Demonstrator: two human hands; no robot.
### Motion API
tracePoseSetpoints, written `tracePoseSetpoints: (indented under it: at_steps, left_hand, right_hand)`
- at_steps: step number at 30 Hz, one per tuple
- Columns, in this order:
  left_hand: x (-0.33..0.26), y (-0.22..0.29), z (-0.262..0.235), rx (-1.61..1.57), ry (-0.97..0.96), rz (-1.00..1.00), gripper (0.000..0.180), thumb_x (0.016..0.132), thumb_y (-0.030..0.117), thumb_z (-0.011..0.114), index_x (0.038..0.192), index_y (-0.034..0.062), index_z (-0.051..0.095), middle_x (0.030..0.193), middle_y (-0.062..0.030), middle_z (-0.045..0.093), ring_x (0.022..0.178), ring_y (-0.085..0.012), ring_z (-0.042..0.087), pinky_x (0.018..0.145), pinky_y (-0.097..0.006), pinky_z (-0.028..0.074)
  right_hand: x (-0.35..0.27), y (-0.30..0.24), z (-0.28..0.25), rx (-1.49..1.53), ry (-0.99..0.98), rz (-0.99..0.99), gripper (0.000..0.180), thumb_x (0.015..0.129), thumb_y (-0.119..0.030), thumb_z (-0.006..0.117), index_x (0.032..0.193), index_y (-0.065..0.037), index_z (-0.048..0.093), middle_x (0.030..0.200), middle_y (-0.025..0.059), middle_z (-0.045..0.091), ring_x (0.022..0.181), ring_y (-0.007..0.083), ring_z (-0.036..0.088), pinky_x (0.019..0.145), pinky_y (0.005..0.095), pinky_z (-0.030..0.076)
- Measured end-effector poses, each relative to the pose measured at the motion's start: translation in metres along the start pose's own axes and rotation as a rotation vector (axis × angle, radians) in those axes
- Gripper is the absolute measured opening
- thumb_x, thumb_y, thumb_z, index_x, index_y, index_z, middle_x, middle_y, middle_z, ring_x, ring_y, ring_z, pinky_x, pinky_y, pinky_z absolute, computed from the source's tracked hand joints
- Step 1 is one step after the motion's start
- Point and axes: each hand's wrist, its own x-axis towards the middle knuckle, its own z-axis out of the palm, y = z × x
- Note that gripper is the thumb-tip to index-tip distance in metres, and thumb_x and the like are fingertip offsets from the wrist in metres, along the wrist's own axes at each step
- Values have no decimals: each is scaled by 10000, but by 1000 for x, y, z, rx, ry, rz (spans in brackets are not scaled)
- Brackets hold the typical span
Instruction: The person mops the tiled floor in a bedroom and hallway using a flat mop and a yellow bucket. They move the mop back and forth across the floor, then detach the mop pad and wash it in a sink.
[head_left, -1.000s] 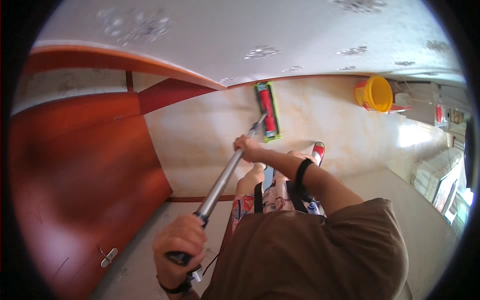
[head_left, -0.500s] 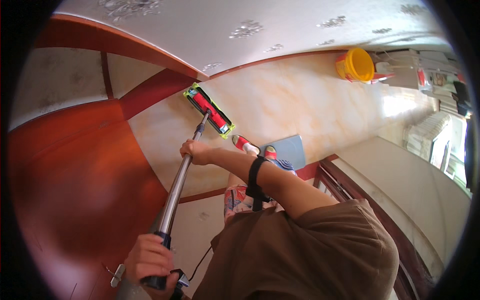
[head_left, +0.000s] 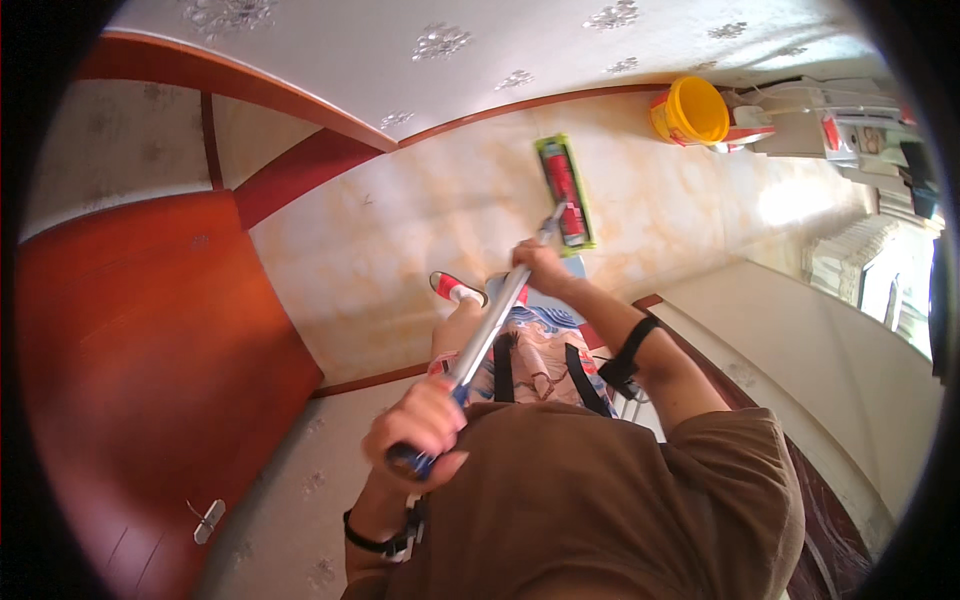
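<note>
Bearing blurred markings [head_left: 661, 120], a bucket [head_left: 692, 112] stands near the mop [head_left: 494, 320].

Below us we see a cream floor [head_left: 370, 250] marbled in orange-tan. On it we find the red-and-green mop head [head_left: 560, 180], a yellow bucket [head_left: 690, 112] near the wall [head_left: 540, 50], a red slipper [head_left: 446, 285] and a partly hidden blue-grey mat [head_left: 575, 267].
</note>
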Motion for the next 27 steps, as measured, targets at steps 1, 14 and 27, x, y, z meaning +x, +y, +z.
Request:
tracePoseSetpoints:
  at_steps: [1,14,27]
  left_hand:
    - [5,-14,4,9,-25,-25,285,696,-28,725,816,112,507,759,-36,583,774,-228,595,913,-457,412]
    - [-19,48,-108,201,198,-250,258,570,-2,711,684,130,521,602,-19,550,651,-200,568,938,-492,398]
    - [7,80,-97,733,209,-228,253,734,167,674,743,145,422,621,-6,453,668,-170,486,926,-496,389]
  right_hand:
    - [-8,18,-10,-4,24,21,190,604,29,652,742,-81,582,784,120,590,848,348,559,762,430,448]
    - [79,-53,113,165,-172,-78,244,585,-22,667,802,-119,610,828,88,591,902,325,542,811,405,451]
    - [176,-152,248,356,-292,-266,239,606,10,631,803,-124,614,872,89,614,932,317,554,840,388,450]
